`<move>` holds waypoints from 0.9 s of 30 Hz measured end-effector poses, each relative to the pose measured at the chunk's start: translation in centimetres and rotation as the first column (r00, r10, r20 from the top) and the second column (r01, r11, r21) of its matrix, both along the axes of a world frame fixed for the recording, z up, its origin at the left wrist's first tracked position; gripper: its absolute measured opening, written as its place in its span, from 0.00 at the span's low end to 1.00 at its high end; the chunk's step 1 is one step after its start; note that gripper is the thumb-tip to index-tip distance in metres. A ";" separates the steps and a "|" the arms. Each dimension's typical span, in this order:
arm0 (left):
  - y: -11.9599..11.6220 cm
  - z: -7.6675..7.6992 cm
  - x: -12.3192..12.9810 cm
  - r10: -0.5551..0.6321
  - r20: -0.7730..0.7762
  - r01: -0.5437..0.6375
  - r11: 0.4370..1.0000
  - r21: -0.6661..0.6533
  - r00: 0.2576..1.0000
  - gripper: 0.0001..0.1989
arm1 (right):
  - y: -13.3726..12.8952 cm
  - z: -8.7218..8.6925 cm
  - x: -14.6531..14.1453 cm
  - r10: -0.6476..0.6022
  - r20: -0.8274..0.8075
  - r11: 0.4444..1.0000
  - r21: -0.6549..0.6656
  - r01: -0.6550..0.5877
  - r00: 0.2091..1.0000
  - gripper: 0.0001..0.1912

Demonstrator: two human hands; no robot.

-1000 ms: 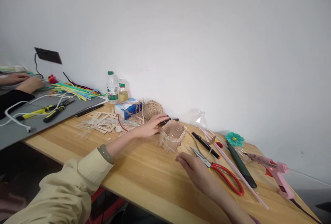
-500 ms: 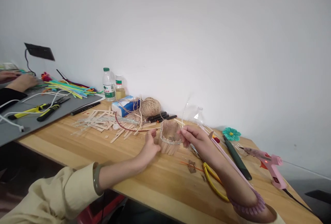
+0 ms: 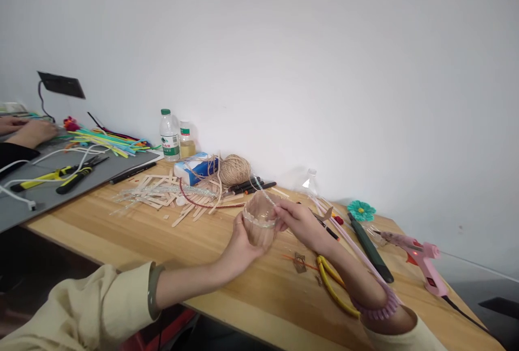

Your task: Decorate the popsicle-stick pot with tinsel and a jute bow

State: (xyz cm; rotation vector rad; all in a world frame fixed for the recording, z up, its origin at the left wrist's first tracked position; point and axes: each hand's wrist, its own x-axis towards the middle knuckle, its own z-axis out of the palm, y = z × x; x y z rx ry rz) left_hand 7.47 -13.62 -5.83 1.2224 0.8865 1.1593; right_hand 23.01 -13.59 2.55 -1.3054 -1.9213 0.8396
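Note:
A small round cup faced with wooden sticks (image 3: 259, 232) is tilted above the wooden table, a silvery glittery strip round its upper part. My left hand (image 3: 242, 245) grips the cup from the left and below. At its right rim, my right hand (image 3: 298, 222) pinches the glittery strip (image 3: 263, 193), whose free end rises up and left past the cup. The fingers of my right hand partly hide the cup's right side.
Wooden sticks (image 3: 156, 189), a twine ball (image 3: 235, 170) and a blue-white packet (image 3: 197, 168) lie behind. Yellow-handled pliers (image 3: 336, 291), a green cutter (image 3: 371, 248) and a pink glue gun (image 3: 425, 264) lie right. Another person's hands (image 3: 34, 132) are far left.
My left hand has closed round the cup, which is now lifted and tilted. The strip's free end has swung from upright on the right to slanting left over the cup.

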 end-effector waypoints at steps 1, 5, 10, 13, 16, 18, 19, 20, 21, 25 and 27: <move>0.2 0.1 0.1 0.007 0.035 -0.007 1.000 0.003 0.999 0.42 | -0.2 0.1 -0.8 0.019 -0.034 1.000 -0.011 -0.020 0.999 0.13; 1.4 1.1 -0.4 0.013 0.132 -0.010 1.000 -0.027 0.991 0.37 | -0.7 2.0 -2.8 0.026 -0.167 1.000 0.006 -0.025 0.986 0.15; 2.8 2.6 -2.4 -0.043 0.201 0.060 0.995 -0.078 0.979 0.37 | 0.9 3.4 0.3 -0.269 -0.297 0.944 0.107 0.311 0.916 0.16; 3.4 2.7 -3.5 -0.101 0.258 0.119 0.991 -0.058 0.961 0.36 | 2.6 2.0 2.8 -0.389 -0.264 0.902 0.083 0.423 0.883 0.15; 3.7 2.5 -4.1 -0.166 0.317 0.202 0.976 -0.084 0.934 0.34 | 3.7 -0.1 3.7 -0.411 -0.166 0.902 0.071 0.427 0.896 0.12; 4.0 2.4 -4.2 -0.235 0.356 0.292 0.950 -0.113 0.904 0.31 | 3.9 -1.2 3.6 -0.400 -0.111 0.909 0.080 0.410 0.910 0.12; 4.1 2.4 -4.1 -0.279 0.372 0.343 0.932 -0.116 0.885 0.29 | 3.9 -1.6 3.4 -0.391 -0.087 0.913 0.090 0.398 0.916 0.13; 4.2 2.4 -4.1 -0.323 0.383 0.390 0.914 -0.111 0.865 0.27 | 3.9 -1.9 3.3 -0.383 -0.063 0.916 0.102 0.387 0.922 0.13; 4.4 2.4 -4.1 -0.360 0.389 0.428 0.898 -0.103 0.848 0.25 | 3.9 -2.1 3.2 -0.375 -0.036 0.919 0.118 0.377 0.926 0.13; 5.3 2.5 -3.8 -0.422 0.384 0.491 0.866 -0.098 0.821 0.23 | 4.4 -2.3 3.6 -0.395 0.096 0.903 0.222 0.367 0.914 0.09; 5.9 2.4 -3.6 -0.445 0.373 0.512 0.853 -0.098 0.814 0.25 | 5.0 -2.3 4.0 -0.424 0.142 0.882 0.291 0.371 0.895 0.10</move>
